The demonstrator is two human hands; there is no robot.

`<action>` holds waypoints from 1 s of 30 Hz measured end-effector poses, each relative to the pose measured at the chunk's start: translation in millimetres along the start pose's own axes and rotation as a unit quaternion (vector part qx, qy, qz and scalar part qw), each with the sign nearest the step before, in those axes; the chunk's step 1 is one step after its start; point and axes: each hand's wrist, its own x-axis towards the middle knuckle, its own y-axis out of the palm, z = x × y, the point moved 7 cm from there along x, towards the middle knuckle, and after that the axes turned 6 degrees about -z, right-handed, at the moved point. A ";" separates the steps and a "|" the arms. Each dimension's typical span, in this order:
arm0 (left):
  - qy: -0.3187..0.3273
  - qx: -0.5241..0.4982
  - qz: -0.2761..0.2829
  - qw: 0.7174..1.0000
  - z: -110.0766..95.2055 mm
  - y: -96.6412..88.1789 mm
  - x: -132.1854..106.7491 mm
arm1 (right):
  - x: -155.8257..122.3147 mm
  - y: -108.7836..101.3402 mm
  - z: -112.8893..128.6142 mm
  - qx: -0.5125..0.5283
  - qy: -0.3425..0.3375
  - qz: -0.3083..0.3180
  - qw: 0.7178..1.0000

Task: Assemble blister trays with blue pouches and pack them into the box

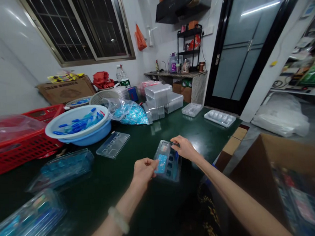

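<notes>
A clear plastic blister tray (169,164) with blue items in its pockets lies on the dark green table (137,140) in front of me. My left hand (143,170) is closed in a pinch on a small light-blue packet (161,164) at the tray's left side. My right hand (184,147) rests on the tray's far right edge, fingers curled on it.
An empty clear tray (113,144) lies left of centre. A blue-and-white basin (79,126) holds several blue pieces, with a red basket (22,140) beside it. Filled trays (61,170) are stacked at left. A bag of blue parts (127,112) and an open cardboard box (289,181) stand nearby.
</notes>
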 end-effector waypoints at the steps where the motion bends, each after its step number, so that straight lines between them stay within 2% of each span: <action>1: 0.027 0.053 -0.001 0.998 -4.2 -1.7 1.8 | -1.0 1.4 -0.9 -0.008 0.000 0.003 1.000; 5: 0.146 0.218 -0.045 0.964 -26.7 -7.6 -1.0 | -6.9 7.2 -4.5 -0.029 0.004 0.009 1.000; 8: 0.206 0.273 -0.056 0.938 -39.1 6.9 -15.7 | -12.7 12.9 -6.0 -0.032 0.006 0.007 0.999; 11: 0.232 0.305 -0.033 0.923 -39.0 38.0 -29.3 | -15.6 16.9 -7.3 -0.030 0.002 -0.001 1.000; 12: 0.247 0.330 -0.006 0.911 -36.4 51.4 -32.1 | -15.5 17.7 -7.6 -0.026 -0.004 -0.003 1.000; 13: 0.251 0.347 -0.004 0.904 -33.4 59.7 -32.8 | -15.0 18.3 -7.8 -0.020 -0.012 -0.004 1.000; 15: 0.260 0.363 0.002 0.895 -28.0 69.1 -31.1 | -14.5 19.8 -8.6 -0.005 -0.031 -0.003 0.999; 18: 0.233 0.377 0.037 0.896 -18.6 66.7 -25.1 | -20.6 24.3 -11.2 0.028 -0.054 0.004 0.998; 21: 0.209 0.402 0.087 0.887 -12.0 53.0 -26.0 | -36.3 31.8 -19.4 0.110 -0.002 0.024 0.994; 23: 0.222 0.409 0.105 0.879 -11.5 39.4 -31.5 | -48.7 35.3 -24.5 0.154 0.072 0.035 0.985; 25: 0.245 0.404 0.110 0.874 -13.0 19.6 -40.1 | -59.4 34.6 -19.7 0.175 0.125 0.043 0.976; 28: 0.278 0.382 0.110 0.874 -18.0 -27.9 -62.3 | -70.6 29.0 8.8 0.210 0.160 0.058 0.963; 30: 0.298 0.364 0.094 0.877 -23.8 -74.9 -84.3 | -76.2 25.5 38.5 0.230 0.162 0.066 0.957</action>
